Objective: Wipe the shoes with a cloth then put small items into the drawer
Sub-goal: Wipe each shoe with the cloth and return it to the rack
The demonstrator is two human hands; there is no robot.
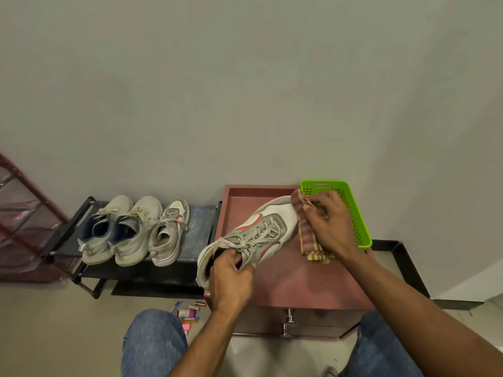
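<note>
Blue denim jeans (pixel 152 346), bare forearms, no sleeves.

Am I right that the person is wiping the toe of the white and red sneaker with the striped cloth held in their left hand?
Not quite: the head view shows the striped cloth in the right hand; the left hand holds the white and red sneaker at its heel opening.

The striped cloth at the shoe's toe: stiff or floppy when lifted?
Likely floppy: the striped cloth droops in folds below the right hand gripping it. Probably light, since a few fingers hold it against the shoe. It looks unlikely to slip.
</note>
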